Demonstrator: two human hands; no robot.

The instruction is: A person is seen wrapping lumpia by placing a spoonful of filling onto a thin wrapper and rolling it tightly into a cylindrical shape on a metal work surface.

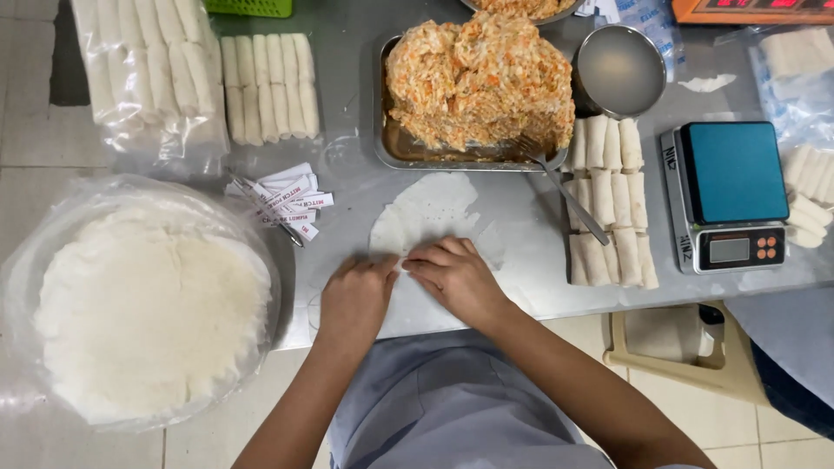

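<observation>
Head view. Both hands sit at the near edge of the steel table (521,260), low and centre in the picture. The left hand (354,295) and right hand (456,276) meet fingertip to fingertip over the near rim of a thin round wrapper (426,213). Their fingers are curled down and pressed together onto that rim, apparently folding or rolling it; whatever lies beneath them is hidden, so I cannot tell if filling is already inside.

The wrapper lies flat, reaching from the fingertips toward 12 o'clock, its far edge stopping just short of the tray (387,139). The edge under the fingers runs 9 to 3, so the long axis of any roll lies across the body and points to neither side. Both hands are equally near, each covering about half of that edge, the right one slightly further forward.

The tray, at 12 o'clock from the hands, bears a heap of shredded orange-and-white filling (478,78). A fork (565,187) leans out of its near right corner, handle pointing toward 5 o'clock. Finished rolls (608,200) lie at 2 o'clock from the hands, in rows, their long axes running 12 to 6. A scale (728,195) stands at 3 o'clock beyond them. A stack of wrappers in plastic (143,308) sits at 9 o'clock, well apart, and paper labels (282,200) lie at 10 o'clock.
</observation>
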